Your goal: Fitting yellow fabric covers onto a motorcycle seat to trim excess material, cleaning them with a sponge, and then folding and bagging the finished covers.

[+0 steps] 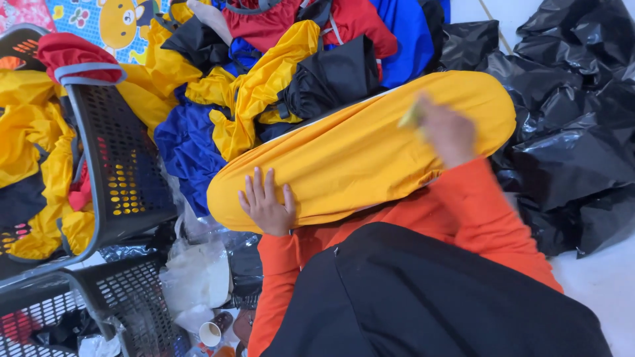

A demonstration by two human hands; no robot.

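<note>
A long oval board covered in yellow fabric (357,155) lies across my lap. My left hand (266,201) rests flat on its near end, fingers spread, holding nothing. My right hand (446,129) is blurred over the far end of the fabric and grips a small yellow-green object (411,117), pressed on the cloth; I cannot tell what that object is. Both sleeves are orange.
A heap of yellow, blue, red and black garments (264,73) lies beyond the board. A dark plastic basket (122,165) with more garments stands at left, another basket (106,297) below it. Black plastic bags (575,119) fill the right. Small cup (210,333) and plastic wrap near my knee.
</note>
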